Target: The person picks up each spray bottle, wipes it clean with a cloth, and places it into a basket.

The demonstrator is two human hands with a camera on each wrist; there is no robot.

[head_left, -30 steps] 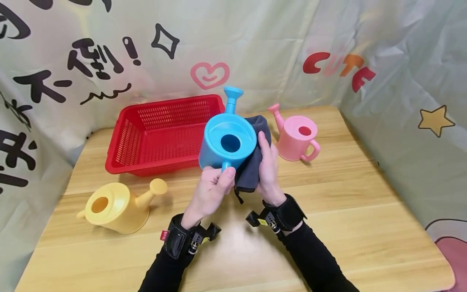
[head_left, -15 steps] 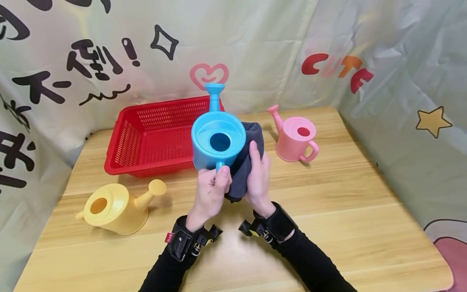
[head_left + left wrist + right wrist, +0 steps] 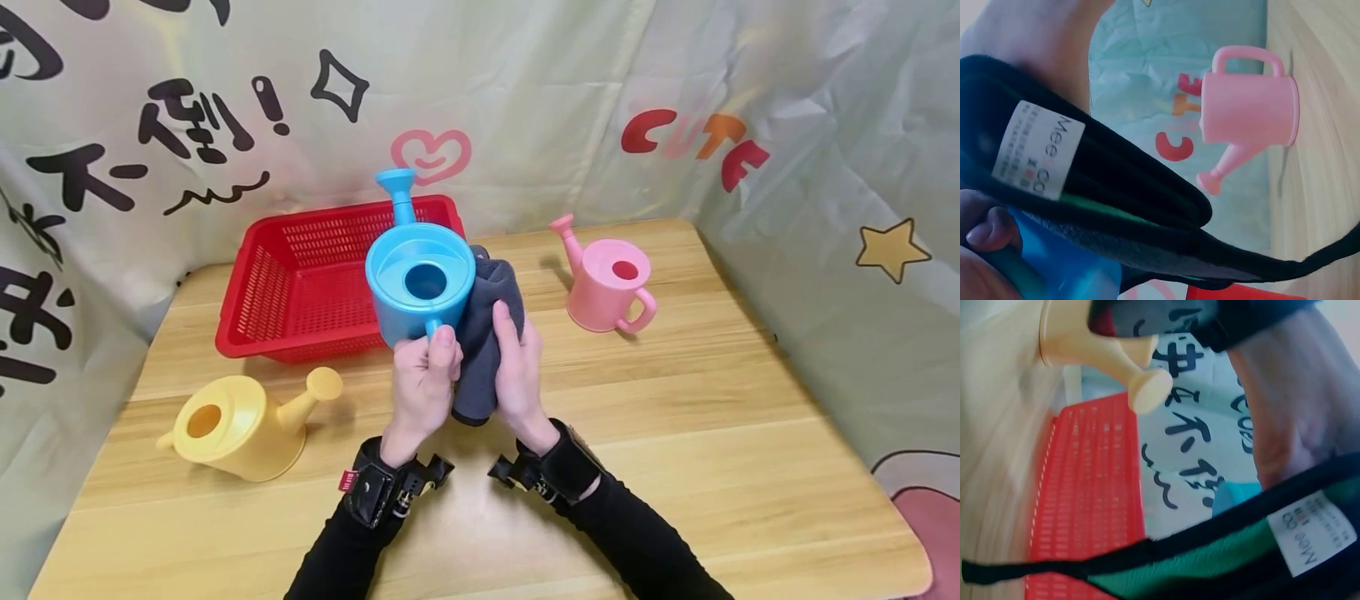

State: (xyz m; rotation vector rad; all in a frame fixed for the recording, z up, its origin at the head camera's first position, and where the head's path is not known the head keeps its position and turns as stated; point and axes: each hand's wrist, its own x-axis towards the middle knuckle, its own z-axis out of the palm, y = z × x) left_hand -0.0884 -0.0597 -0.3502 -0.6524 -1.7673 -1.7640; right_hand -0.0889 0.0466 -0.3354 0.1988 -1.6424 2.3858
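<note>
The surface [image 3: 697, 467] has a light wood grain and rounded corners; light reflects near its front. Creased pale sheeting [image 3: 540, 100] encloses it, printed with black characters [image 3: 75, 173], a pink heart [image 3: 467, 150] and a yellow star [image 3: 892, 249].

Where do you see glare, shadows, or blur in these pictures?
Head view: mostly crisp, with pale glare on the table, low in the middle, and a faint shadow left of the pink watering can; left wrist view: the cloth is so dim its folds look nearly black; right wrist view: noticeably softer, with slots in the red basket smeared.
</note>
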